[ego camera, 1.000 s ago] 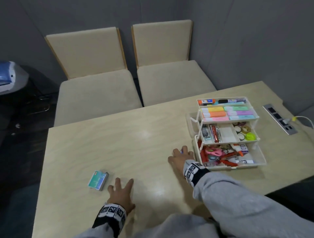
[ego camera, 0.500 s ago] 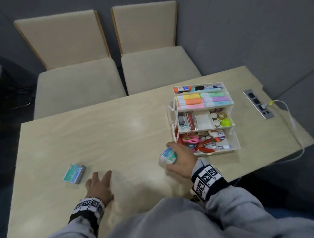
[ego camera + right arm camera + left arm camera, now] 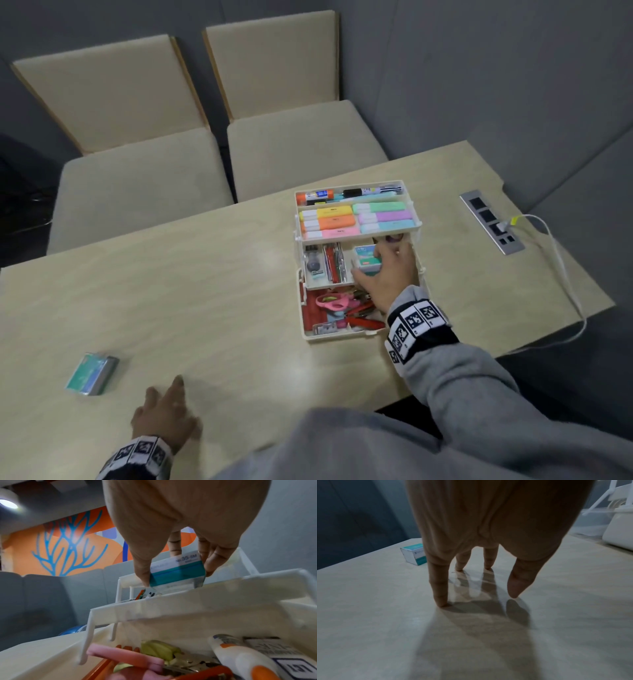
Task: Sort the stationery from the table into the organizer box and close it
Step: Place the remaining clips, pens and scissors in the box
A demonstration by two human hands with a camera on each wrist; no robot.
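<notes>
The white three-tier organizer box [image 3: 305, 337] stands open on the right half of the table. My right hand [image 3: 383, 270] pinches a small teal staple box [image 3: 365, 258] between thumb and fingers over the middle tray [image 3: 188, 599], and the box [image 3: 176, 572] looks to sit partly inside a compartment. A second teal staple box [image 3: 91, 373] lies on the table at the near left. My left hand [image 3: 164, 411] rests on the table with straight, spread fingers [image 3: 439, 588], a short way right of that box [image 3: 414, 554].
The top tray holds pastel highlighters [image 3: 356, 219] and pens; the bottom tier holds pink scissors [image 3: 334, 303], red tools and a glue stick [image 3: 240, 658]. A power strip [image 3: 491, 221] with a white cable sits at the table's right. Two beige chairs [image 3: 219, 137] stand behind.
My right hand picked a teal staple box off the table left of the organizer and carried it up over the middle tray. My left hand stayed flat near the other box.
</notes>
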